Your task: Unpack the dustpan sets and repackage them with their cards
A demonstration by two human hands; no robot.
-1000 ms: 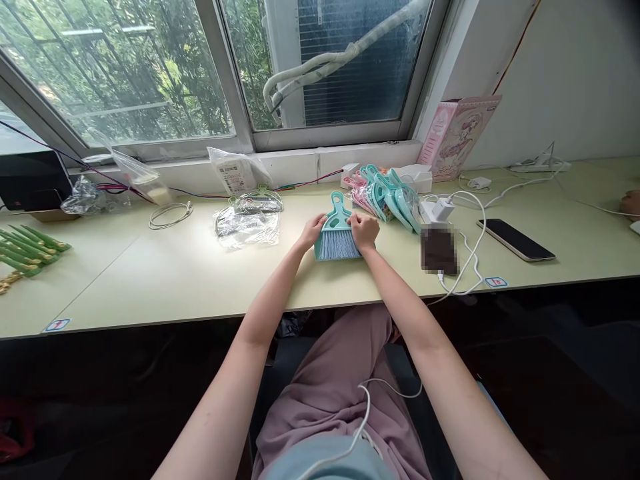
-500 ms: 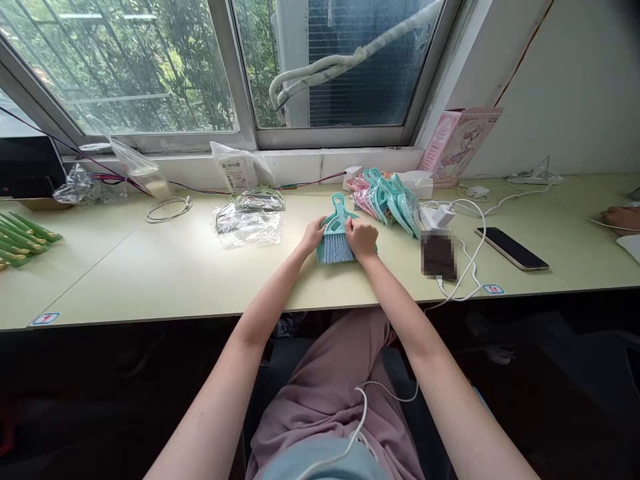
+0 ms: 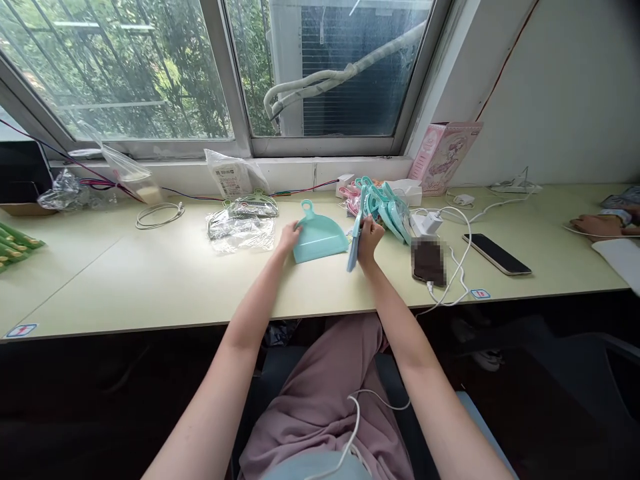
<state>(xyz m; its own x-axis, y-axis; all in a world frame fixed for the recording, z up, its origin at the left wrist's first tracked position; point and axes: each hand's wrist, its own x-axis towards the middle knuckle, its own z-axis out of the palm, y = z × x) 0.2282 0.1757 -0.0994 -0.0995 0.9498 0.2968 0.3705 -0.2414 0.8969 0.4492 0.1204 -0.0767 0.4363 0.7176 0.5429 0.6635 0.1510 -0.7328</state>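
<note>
Currently, the left hand (image 3: 290, 237) pinches the dustpan (image 3: 320, 238) at its left edge, beside the handle.

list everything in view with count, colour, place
dustpan: one, teal, mid table
brush: one, teal and blue, right of dustpan
bundle: one, teal and pink, behind brush
packets: several, clear, left of dustpan
bagged cup: one, pale, by window
cable coil: one, white, near cup
sticks: several, green, left edge
window: one, grey frame, back
carton: one, pink, by wall
phone: one, black, right
blurred item: one, dark, left of phone
charger: one, white, behind blurred item
table: one, pale green, centre
another person's hands: count unclear, far right
left hand: one, bare, on dustpan
right hand: one, bare, on brush
</note>
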